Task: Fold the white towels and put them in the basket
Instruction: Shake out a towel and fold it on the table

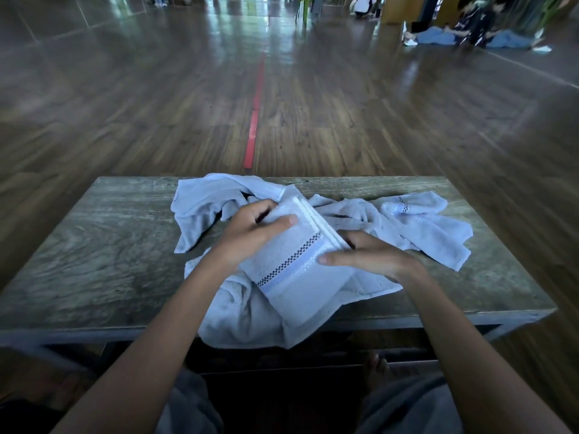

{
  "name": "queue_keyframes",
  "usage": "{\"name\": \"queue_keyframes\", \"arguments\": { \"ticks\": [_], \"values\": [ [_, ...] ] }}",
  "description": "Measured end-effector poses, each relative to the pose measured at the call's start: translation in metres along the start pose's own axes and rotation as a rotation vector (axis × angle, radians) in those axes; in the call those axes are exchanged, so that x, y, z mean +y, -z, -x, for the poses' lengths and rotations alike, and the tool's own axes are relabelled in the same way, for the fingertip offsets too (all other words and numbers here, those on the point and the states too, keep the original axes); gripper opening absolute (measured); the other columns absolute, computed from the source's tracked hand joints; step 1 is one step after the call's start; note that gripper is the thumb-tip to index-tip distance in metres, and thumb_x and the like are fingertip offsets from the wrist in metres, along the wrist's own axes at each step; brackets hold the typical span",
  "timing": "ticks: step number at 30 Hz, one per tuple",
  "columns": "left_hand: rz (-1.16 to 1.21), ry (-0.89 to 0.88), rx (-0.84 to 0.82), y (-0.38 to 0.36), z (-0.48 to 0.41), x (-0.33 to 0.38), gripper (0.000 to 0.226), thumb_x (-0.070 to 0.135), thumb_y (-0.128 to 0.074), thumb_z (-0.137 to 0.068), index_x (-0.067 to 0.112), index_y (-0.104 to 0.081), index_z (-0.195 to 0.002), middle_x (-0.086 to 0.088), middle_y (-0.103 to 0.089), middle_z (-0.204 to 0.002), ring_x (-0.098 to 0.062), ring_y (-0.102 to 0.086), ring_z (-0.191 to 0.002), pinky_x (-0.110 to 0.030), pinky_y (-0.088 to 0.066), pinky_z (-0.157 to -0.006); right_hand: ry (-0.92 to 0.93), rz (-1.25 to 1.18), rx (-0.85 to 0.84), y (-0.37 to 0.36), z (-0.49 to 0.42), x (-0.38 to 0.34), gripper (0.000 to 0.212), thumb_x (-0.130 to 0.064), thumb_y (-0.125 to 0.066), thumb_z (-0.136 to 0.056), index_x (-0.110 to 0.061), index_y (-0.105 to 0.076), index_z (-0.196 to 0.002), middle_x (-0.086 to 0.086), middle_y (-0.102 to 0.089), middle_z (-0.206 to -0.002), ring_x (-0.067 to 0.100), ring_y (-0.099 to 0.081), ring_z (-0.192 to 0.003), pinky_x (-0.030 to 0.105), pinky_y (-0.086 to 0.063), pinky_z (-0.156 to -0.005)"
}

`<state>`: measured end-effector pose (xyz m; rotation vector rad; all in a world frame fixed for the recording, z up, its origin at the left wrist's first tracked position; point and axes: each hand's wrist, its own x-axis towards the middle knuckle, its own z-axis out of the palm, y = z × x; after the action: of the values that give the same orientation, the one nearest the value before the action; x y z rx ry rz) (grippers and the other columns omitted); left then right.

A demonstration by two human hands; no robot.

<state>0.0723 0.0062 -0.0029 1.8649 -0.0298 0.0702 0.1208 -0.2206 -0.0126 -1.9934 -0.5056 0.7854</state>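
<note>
A folded white towel (297,270) with a checkered black stripe is held just above the low wooden table (103,245). My left hand (250,233) grips its upper left edge, thumb on top and fingers curled behind. My right hand (369,255) grips its right edge, thumb laid across the top. Under it lies a crumpled white towel (244,311) that hangs over the table's near edge. Another loose towel (206,202) lies at the back left, and a third (429,227) at the right. No basket is in view.
Dark wooden floor (156,104) with a red tape line (255,120) stretches beyond the table. People sit on the floor at the far right (470,26). My knees show below the table's near edge.
</note>
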Motion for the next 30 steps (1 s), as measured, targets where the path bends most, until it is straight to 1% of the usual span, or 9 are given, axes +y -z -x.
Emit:
{"name": "queue_keyframes", "arguments": {
  "ticks": [2,5,11,14,18,23,26,28,30],
  "values": [
    [0.099,0.080,0.182,0.001,0.001,-0.004,0.037,0.041,-0.072,-0.078,0.012,-0.051,-0.066,0.007,-0.043,-0.060,-0.009,-0.041,-0.060,-0.027,-0.031,-0.060,-0.018,-0.014,0.035,0.005,0.003,0.005,0.029,-0.032,-0.072,-0.081,-0.021,-0.066,-0.107,-0.003,-0.071,-0.104,0.008,-0.066,-0.099,0.022,-0.046,-0.087],
    [0.226,0.238,0.332,0.002,0.002,-0.007,0.026,0.034,-0.072,-0.080,0.017,-0.057,-0.068,0.009,-0.053,-0.062,-0.009,-0.049,-0.061,-0.025,-0.036,-0.060,0.027,-0.095,0.213,0.009,0.003,0.006,0.016,-0.017,-0.065,-0.087,-0.009,-0.062,-0.101,0.006,-0.071,-0.092,0.014,-0.069,-0.088,0.018,-0.044,-0.074],
    [0.278,0.427,0.228,0.007,0.003,-0.020,0.023,0.044,-0.071,-0.075,0.025,-0.068,-0.088,0.001,-0.073,-0.096,-0.022,-0.068,-0.093,-0.042,-0.052,-0.087,0.004,-0.262,0.317,0.003,-0.014,0.012,0.020,-0.024,-0.061,-0.089,-0.016,-0.059,-0.107,0.004,-0.068,-0.104,0.015,-0.066,-0.099,0.030,-0.051,-0.086],
    [0.079,0.369,0.216,0.005,0.003,-0.022,0.019,0.038,-0.064,-0.083,0.022,-0.058,-0.075,0.001,-0.060,-0.079,-0.015,-0.056,-0.075,-0.029,-0.041,-0.066,-0.020,-0.158,0.323,-0.007,-0.023,0.013,0.043,-0.031,-0.067,-0.085,-0.021,-0.050,-0.123,0.000,-0.061,-0.113,0.013,-0.061,-0.102,0.028,-0.050,-0.085],
    [0.022,0.302,0.211,0.007,0.004,-0.024,0.011,0.028,-0.061,-0.085,0.019,-0.058,-0.080,0.006,-0.048,-0.070,-0.013,-0.046,-0.071,-0.030,-0.036,-0.068,0.108,0.042,0.377,-0.017,-0.031,0.008,0.057,-0.025,-0.070,-0.083,-0.028,-0.042,-0.133,-0.007,-0.047,-0.130,0.009,-0.048,-0.112,0.024,-0.045,-0.090],
    [-0.005,0.080,0.058,0.012,0.010,-0.017,0.003,0.018,-0.058,-0.087,0.020,-0.059,-0.089,0.012,-0.043,-0.061,-0.006,-0.037,-0.058,-0.025,-0.030,-0.059,0.140,0.148,0.254,-0.027,-0.036,0.003,0.080,-0.058,-0.073,-0.061,-0.066,-0.029,-0.128,-0.006,-0.038,-0.133,0.017,-0.030,-0.132,0.040,-0.030,-0.111],
    [0.024,-0.062,-0.019,0.018,0.015,-0.011,0.011,0.021,-0.058,-0.076,0.021,-0.060,-0.087,0.002,-0.050,-0.074,-0.006,-0.039,-0.064,-0.020,-0.031,-0.058,0.130,0.150,0.224,-0.027,-0.035,-0.002,0.070,-0.057,-0.073,-0.058,-0.060,-0.044,-0.121,-0.010,-0.050,-0.118,0.016,-0.046,-0.119,0.039,-0.040,-0.103],
    [0.055,-0.106,-0.040,0.021,0.017,-0.010,0.012,0.020,-0.057,-0.075,0.020,-0.060,-0.086,-0.002,-0.053,-0.079,-0.009,-0.041,-0.069,-0.017,-0.033,-0.059,0.151,0.071,0.161,-0.022,-0.031,-0.005,0.045,-0.047,-0.077,-0.065,-0.042,-0.060,-0.106,-0.013,-0.061,-0.096,0.007,-0.059,-0.093,0.030,-0.047,-0.082],
    [0.085,-0.110,-0.016,0.024,0.017,-0.011,0.010,0.014,-0.056,-0.078,0.019,-0.060,-0.086,0.001,-0.053,-0.079,-0.008,-0.042,-0.070,-0.015,-0.033,-0.060,0.191,0.013,0.109,-0.015,-0.024,-0.007,0.020,-0.029,-0.077,-0.076,-0.025,-0.063,-0.090,-0.013,-0.054,-0.072,0.005,-0.051,-0.067,0.023,-0.038,-0.063]
  ]
}}
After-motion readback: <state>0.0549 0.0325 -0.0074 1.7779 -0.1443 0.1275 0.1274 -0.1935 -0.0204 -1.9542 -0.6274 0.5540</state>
